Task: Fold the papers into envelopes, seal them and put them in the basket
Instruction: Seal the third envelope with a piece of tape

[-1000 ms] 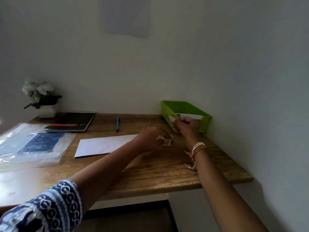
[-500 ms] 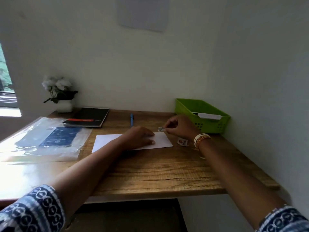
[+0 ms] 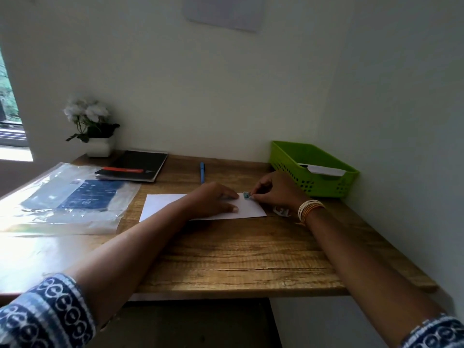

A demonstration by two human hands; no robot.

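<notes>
Flat under left hand (image 3: 216, 199): envelope (image 3: 248, 209); right hand (image 3: 277, 190) pinching sticker (image 3: 246, 196).

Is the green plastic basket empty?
No. A white folded paper already lies inside the green plastic basket at the desk's back right corner.

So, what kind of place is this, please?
Probably a small home desk in a room corner: a wooden desk against white walls, a black notebook and blue pen on it, and a potted white flower near a window.
</notes>
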